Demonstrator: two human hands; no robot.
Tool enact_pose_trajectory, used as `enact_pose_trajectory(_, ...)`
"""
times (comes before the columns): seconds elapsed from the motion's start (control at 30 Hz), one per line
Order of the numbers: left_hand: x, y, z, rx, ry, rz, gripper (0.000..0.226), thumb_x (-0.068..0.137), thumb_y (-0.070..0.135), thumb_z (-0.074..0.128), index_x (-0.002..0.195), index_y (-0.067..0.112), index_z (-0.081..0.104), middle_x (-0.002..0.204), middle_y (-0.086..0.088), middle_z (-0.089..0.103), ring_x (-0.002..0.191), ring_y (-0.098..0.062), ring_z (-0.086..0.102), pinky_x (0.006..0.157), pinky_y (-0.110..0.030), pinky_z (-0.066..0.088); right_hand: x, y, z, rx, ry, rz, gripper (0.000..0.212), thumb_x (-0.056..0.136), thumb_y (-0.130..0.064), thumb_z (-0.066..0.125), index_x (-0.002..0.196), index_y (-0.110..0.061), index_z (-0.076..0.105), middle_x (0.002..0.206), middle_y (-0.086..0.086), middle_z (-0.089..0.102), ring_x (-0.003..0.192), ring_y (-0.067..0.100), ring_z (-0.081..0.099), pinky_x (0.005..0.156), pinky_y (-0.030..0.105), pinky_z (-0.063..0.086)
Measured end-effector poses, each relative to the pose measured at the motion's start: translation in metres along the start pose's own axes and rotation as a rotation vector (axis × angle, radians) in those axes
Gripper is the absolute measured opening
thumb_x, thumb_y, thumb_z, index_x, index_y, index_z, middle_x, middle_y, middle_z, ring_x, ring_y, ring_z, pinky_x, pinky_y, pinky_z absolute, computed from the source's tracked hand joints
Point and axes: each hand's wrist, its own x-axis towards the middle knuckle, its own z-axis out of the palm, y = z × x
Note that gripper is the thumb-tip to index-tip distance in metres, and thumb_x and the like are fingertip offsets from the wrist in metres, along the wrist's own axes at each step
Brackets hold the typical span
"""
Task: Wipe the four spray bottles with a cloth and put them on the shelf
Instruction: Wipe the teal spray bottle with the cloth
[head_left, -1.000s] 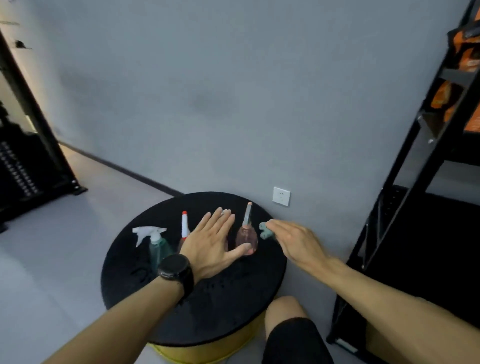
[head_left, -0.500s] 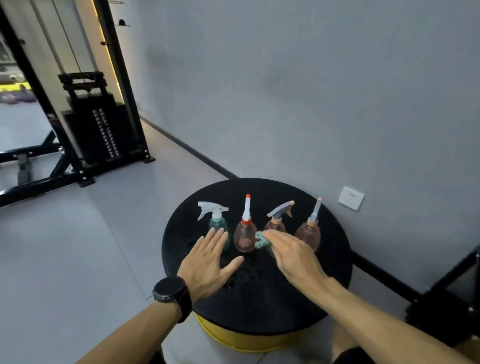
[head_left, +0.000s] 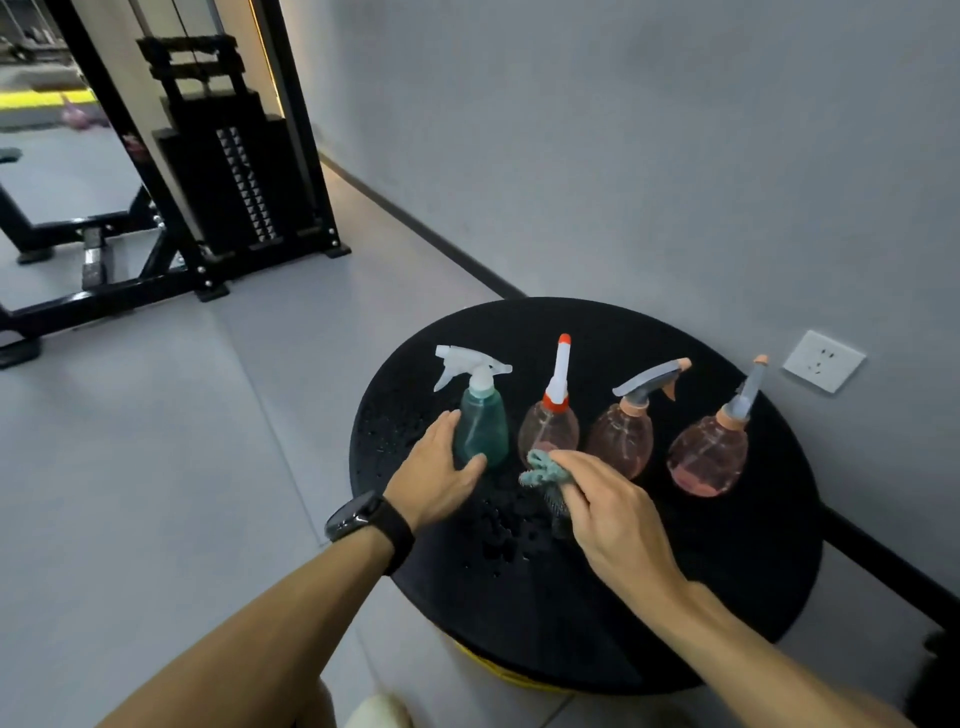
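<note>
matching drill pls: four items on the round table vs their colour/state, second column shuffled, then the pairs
Things:
1. teal bottle
2. bottle second from left
3. rightmost bottle
4. cloth

States:
A. pinched by the right hand
B. white nozzle with a red tip
C. gripped by the left hand
D. grey nozzle, nearest the wall socket

Pairs: 1-C, 2-B, 3-D, 4-A

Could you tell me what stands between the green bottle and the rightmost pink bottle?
Two pink bottles: the red-nozzled one and the grey-triggered one, seen in the head view.
</note>
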Motion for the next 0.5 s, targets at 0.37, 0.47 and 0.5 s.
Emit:
enact_pose_trajectory(0.37,0.065,0.015,0.013,-0.434,0.057,-0.031,0.037,0.101,0.03,0.053,0.137,0.024,0.044,0.119,0.011,0.053,0.108,-0.008,0.05,0.098,-0.028,0.039,0.007,0.002,0.016,0.015,-0.151,0.234,0.025,0.099,-0.019,0.047,0.123,-0.025,0.051,0.114,-0.011,0.064,0.099,0.009,0.06,0.08,0.028,0.049)
enact_pose_trajectory(0.47,0.07,0.01,0.013,-0.417,0.058,-0.027,0.039,0.103,0.035,0.048,0.14,0.021,0.046,0.126,0.008,0.055,0.11,-0.008,0.05,0.091,-0.023,0.034,0.01,0.0,0.017,0.033,-0.199,0.278,0.02,0.1,-0.021,0.044,0.119,-0.028,0.046,0.107,-0.009,0.064,0.092,0.012,0.061,0.073,0.029,0.048)
enact_pose_trajectory(0.5,0.071,0.008,0.013,-0.41,0.063,-0.014,0.038,0.103,0.035,0.048,0.138,0.021,0.048,0.125,0.008,0.057,0.11,-0.008,0.051,0.089,-0.021,0.034,0.01,-0.001,0.017,0.031,-0.21,0.284,0.018,0.1,-0.022,0.044,0.117,-0.029,0.044,0.103,-0.008,0.064,0.087,0.013,0.061,0.07,0.03,0.047)
